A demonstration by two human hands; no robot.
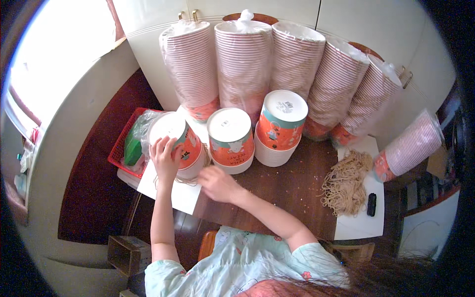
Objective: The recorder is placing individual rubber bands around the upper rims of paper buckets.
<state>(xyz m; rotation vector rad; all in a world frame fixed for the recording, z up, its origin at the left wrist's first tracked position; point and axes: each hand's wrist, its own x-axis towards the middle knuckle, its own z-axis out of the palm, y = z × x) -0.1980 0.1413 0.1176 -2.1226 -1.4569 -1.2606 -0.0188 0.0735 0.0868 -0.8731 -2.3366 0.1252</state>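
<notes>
An orange and white paper bucket stands upside down at the left of the table. My left hand is closed over the edge of its white base, fingers curled against the side. Low at the bucket's right, my right hand has its fingers pressed together where tan cord runs; the fingertips are blurred and partly hidden. More cord shows under the bucket's near edge. Right beside it is a stack of upturned buckets, and a taller upturned stack stands farther right.
Several tall bagged stacks of buckets line the far edge before pale cupboards. A red basket with bagged items sits left. To the right, a bundle of tan cords and a black object lie on white board; another bagged stack leans there.
</notes>
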